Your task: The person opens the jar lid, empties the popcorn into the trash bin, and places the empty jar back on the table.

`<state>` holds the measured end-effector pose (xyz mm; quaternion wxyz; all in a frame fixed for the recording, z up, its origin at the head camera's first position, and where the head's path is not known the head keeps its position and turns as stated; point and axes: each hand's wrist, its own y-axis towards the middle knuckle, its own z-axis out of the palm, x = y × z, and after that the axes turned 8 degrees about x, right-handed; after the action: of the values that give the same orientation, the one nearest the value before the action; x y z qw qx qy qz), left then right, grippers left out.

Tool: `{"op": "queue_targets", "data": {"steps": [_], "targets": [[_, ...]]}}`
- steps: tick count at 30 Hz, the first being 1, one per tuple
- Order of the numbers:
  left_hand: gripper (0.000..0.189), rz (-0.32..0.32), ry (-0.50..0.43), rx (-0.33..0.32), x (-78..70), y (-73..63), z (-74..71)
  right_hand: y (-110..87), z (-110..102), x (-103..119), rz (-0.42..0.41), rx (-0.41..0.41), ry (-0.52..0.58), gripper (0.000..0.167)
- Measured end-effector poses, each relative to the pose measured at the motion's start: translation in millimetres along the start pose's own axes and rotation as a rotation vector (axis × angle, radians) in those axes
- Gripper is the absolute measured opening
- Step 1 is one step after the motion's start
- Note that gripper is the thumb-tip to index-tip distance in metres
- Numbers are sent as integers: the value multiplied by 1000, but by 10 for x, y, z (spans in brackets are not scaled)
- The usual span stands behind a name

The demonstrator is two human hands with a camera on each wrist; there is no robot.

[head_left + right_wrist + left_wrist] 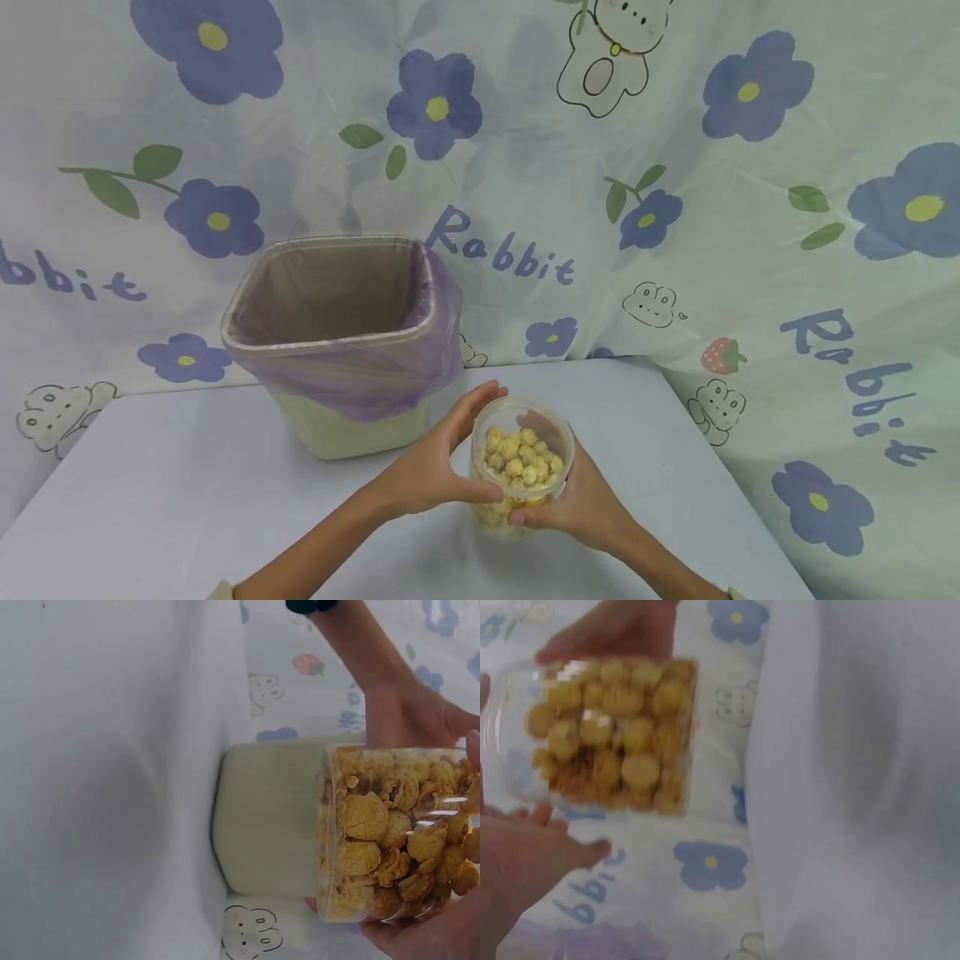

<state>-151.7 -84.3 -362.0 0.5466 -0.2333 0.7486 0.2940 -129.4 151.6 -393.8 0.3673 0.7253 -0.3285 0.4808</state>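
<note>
A clear plastic jar (525, 493) stands upright between my two hands in the head view, its mouth uncovered. Pale yellow popcorn balls (521, 458) fill much of it. My right hand (581, 504) grips the jar's right side, thumb across the front. My left hand (438, 467) curves about the left of the rim, its thumb at the front edge and its fingers toward the back. In the left wrist view the jar (622, 735) appears sideways, held off the table. The right wrist view shows popcorn (397, 832) pressed against the clear wall.
Behind and left of the jar stands a pale, square-mouthed bin (360, 437), lined with a purple bag (352, 375) folded over its rim. Both rest on a white table (135, 492). A flower-and-rabbit printed cloth (510, 183) hangs at the back and right.
</note>
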Motion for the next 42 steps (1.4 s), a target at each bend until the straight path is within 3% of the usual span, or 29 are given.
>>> {"op": "queue_targets", "data": {"steps": [4,9,13,20,24,27,32,36,39,42], "targets": [[106,29,-48,129,31,23,-143,-19,17,33,19,18,29,102],[100,25,-24,153,31,27,-167,-31,24,40,13,38,31,102],[97,19,4,70,11,14,-82,-24,15,42,1,33,17,102],[98,-18,32,-156,-1,-7,187,-1,-21,14,-35,-10,-54,101],[102,-65,37,-198,-21,-15,253,9,-29,-8,-38,-18,-58,100],[107,-59,49,-151,-45,-20,198,5,-26,-5,-30,-10,-37,100],[107,1,30,16,-75,-1,-5,-15,-9,30,2,5,-5,102],[104,7,21,129,-76,24,-127,-30,14,53,20,24,22,102],[103,-9,40,166,-66,29,-159,-40,25,68,19,33,32,102],[100,-15,44,163,-52,24,-146,-46,27,81,12,33,22,103]]}}
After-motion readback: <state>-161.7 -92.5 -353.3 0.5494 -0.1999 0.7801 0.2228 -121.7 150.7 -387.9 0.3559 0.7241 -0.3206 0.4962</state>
